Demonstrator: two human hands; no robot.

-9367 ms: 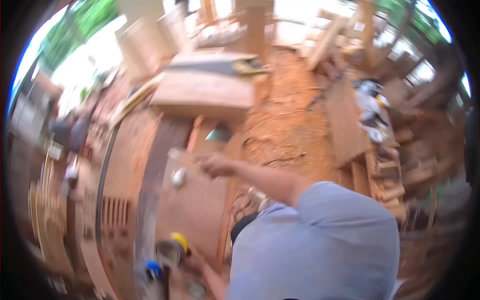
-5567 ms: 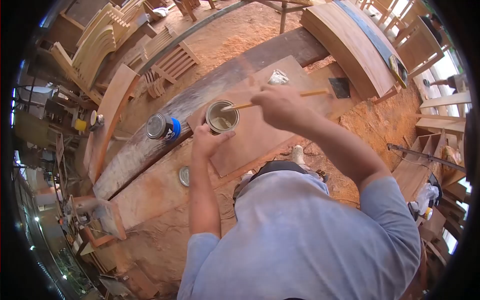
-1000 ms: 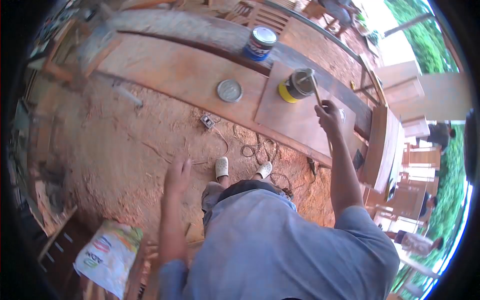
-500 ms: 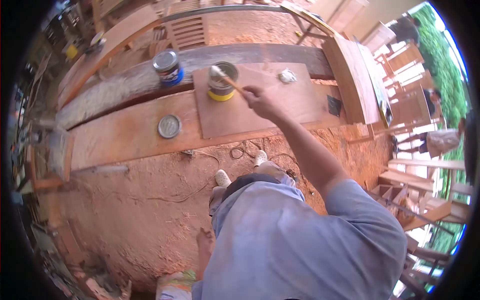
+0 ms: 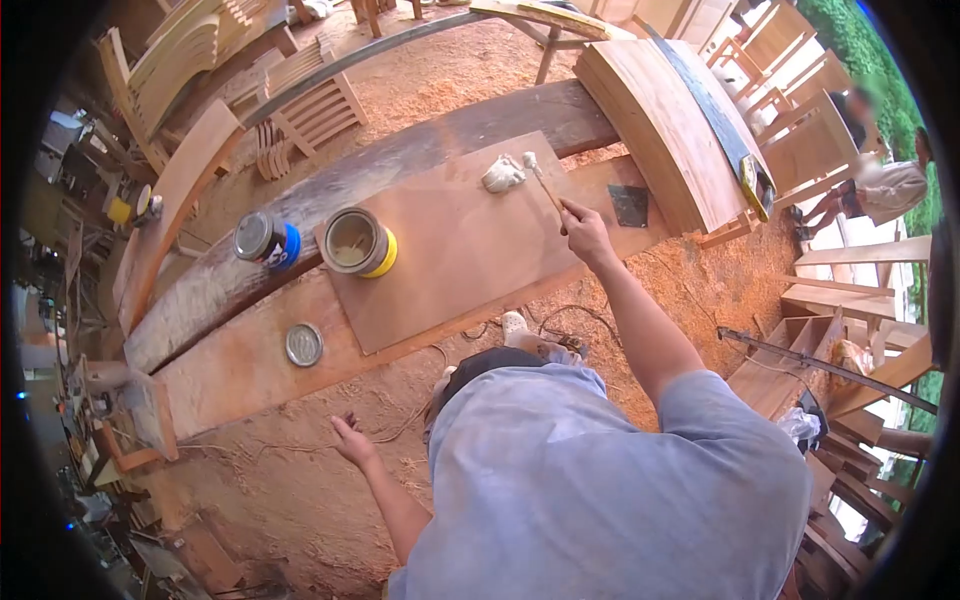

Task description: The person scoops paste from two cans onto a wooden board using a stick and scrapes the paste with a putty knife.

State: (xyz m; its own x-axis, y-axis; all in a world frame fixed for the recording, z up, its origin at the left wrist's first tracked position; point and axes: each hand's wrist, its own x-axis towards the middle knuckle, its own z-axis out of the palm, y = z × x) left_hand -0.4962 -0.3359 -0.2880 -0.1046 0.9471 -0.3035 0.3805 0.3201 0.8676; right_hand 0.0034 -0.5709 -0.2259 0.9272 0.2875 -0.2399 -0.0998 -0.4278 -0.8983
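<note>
My right hand (image 5: pixel 588 235) is closed around a thin wooden stick (image 5: pixel 548 190) whose tip carries a white, paste-like blob. That tip is beside a pile of white paste (image 5: pixel 503 174) on a thin brown board (image 5: pixel 440 250); I cannot tell if they touch. On the board's left part stands an open can (image 5: pixel 378 262) with a yellow band and greyish contents. Left of it is a closed can (image 5: pixel 262 240) with a blue label. A round lid (image 5: pixel 304 345) lies on the plank below. My left hand (image 5: pixel 350 440) hangs over the ground, fingers apart, holding nothing.
A dark square sheet (image 5: pixel 629 205) lies right of the board, before stacked wooden panels (image 5: pixel 655 130). The long plank (image 5: pixel 230 385) supports the board. Cords (image 5: pixel 575 312) run over the dusty ground. Two people are at the far right near wooden furniture parts.
My right hand has moved right with the stick, from over the open can to beside the white pile. My left hand has risen outward, and the view has turned.
</note>
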